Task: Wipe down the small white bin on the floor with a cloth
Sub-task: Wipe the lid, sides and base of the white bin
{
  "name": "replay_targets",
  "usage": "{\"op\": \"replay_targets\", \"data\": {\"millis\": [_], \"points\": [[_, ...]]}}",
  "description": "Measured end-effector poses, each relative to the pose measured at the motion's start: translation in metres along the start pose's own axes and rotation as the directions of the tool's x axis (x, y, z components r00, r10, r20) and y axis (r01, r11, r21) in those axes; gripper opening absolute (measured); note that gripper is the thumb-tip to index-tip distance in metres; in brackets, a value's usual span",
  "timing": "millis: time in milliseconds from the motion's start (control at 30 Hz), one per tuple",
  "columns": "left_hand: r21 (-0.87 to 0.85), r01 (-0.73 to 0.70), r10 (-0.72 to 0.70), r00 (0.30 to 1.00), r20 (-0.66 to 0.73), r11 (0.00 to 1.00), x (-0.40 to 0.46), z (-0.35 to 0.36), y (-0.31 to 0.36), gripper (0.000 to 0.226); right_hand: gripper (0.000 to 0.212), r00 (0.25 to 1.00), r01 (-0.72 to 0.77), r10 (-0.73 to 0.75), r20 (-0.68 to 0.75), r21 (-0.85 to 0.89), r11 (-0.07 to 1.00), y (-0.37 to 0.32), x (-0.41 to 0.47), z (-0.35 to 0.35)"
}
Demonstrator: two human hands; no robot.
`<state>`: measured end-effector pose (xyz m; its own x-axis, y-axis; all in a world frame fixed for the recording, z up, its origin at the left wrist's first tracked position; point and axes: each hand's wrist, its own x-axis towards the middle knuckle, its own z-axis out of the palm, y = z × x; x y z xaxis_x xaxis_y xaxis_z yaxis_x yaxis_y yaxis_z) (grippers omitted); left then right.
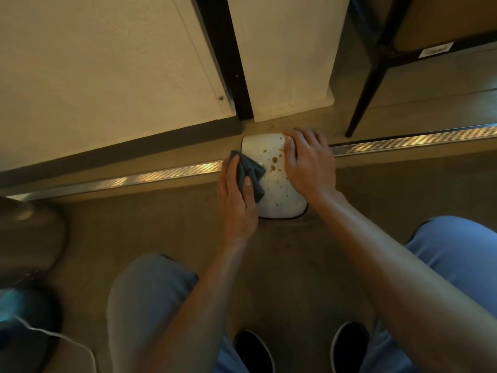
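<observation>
Tan floor (166, 238), white bin (277, 181) between cloth-holding left hand (236, 195), right hand (309, 162)

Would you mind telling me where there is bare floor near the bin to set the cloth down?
Bare floor lies between the bin and the knees, and left of the left hand below the metal strip. Around the bin top it is crowded: both hands, the cloth, and the right hand.

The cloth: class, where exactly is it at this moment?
In the head view, the dark cloth is bunched in the left hand, pressed on the left edge of the stained white bin, opposite the right hand.
</observation>
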<state>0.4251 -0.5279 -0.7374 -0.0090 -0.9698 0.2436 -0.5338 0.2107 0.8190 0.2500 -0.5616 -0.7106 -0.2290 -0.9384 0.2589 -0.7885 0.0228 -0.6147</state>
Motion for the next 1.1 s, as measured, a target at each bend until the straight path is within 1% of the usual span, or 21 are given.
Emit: {"op": "replay_targets", "data": {"millis": [33, 100, 167, 233, 300, 367, 400, 467, 567, 633, 700, 833, 933, 1000, 1100], "points": [[-0.01, 0.012, -0.012, 1.0, 0.0, 1.0, 0.009, -0.001, 0.001, 0.046, 0.042, 1.0, 0.005, -0.005, -0.001, 0.004, 1.0, 0.001, 0.0, 0.0], [-0.013, 0.081, -0.081, 0.997, 0.014, 0.997, 0.035, -0.003, 0.008, 0.041, 0.043, 1.0, 0.013, -0.013, -0.001, 0.007, 1.0, 0.001, 0.001, 0.001], [0.0, 0.141, -0.14, 0.988, 0.066, 0.99, 0.066, -0.002, 0.016, 0.037, 0.043, 1.0, 0.012, -0.012, -0.001, 0.005, 1.0, 0.002, 0.001, 0.002], [0.058, 0.189, -0.195, 0.969, 0.15, 0.98, 0.098, 0.0, 0.022, 0.036, 0.042, 1.0, 0.007, -0.007, -0.006, 0.004, 1.0, 0.002, 0.001, 0.002], [0.145, 0.258, -0.287, 0.929, 0.234, 0.955, 0.124, 0.002, 0.027, 0.037, 0.042, 1.0, 0.0, 0.0, -0.011, -0.001, 1.0, 0.002, 0.001, 0.003], [0.188, 0.31, -0.352, 0.898, 0.264, 0.932, 0.137, 0.005, 0.029, 0.038, 0.041, 1.0, -0.01, 0.01, -0.008, -0.004, 1.0, 0.001, 0.001, 0.004], [0.199, 0.319, -0.363, 0.898, 0.251, 0.927, 0.136, 0.007, 0.03, 0.038, 0.041, 1.0, -0.014, 0.014, -0.007, -0.005, 1.0, 0.001, 0.001, 0.003], [0.193, 0.283, -0.318, 0.93, 0.185, 0.939, 0.125, 0.009, 0.031, 0.037, 0.042, 1.0, -0.014, 0.014, -0.003, -0.008, 1.0, 0.0, 0.001, 0.003], [0.133, 0.137, -0.148, 0.986, 0.081, 0.982, 0.091, 0.007, 0.026, 0.038, 0.043, 1.0, -0.012, 0.013, 0.01, -0.023, 1.0, -0.001, 0.001, 0.001], [0.09, 0.07, -0.074, 0.996, 0.048, 0.994, 0.063, 0.005, 0.019, 0.042, 0.044, 1.0, -0.016, 0.016, 0.016, -0.019, 1.0, 0.0, 0.001, 0.0], [0.039, 0.041, -0.042, 0.999, 0.03, 0.998, 0.038, 0.001, 0.011, 0.044, 0.044, 1.0, -0.019, 0.019, 0.015, -0.004, 1.0, -0.001, 0.0, 0.0], [-0.079, 0.085, -0.085, 0.996, 0.005, 0.993, 0.019, -0.002, 0.006, 0.045, 0.042, 1.0, -0.016, 0.016, 0.013, 0.0, 1.0, -0.002, 0.0, -0.001], [-0.083, 0.18, -0.178, 0.984, 0.022, 0.98, 0.047, -0.002, 0.016, 0.04, 0.042, 1.0, -0.002, 0.003, 0.027, -0.032, 0.999, -0.003, 0.0, -0.003], [-0.007, 0.227, -0.226, 0.97, 0.088, 0.974, 0.081, -0.001, 0.022, 0.037, 0.042, 1.0, 0.005, -0.004, 0.031, -0.037, 0.999, -0.003, 0.0, -0.003], [0.183, 0.279, -0.314, 0.928, 0.201, 0.943, 0.125, 0.006, 0.028, 0.041, 0.042, 1.0, -0.007, 0.008, 0.023, -0.029, 1.0, -0.003, 0.0, -0.003]]}}
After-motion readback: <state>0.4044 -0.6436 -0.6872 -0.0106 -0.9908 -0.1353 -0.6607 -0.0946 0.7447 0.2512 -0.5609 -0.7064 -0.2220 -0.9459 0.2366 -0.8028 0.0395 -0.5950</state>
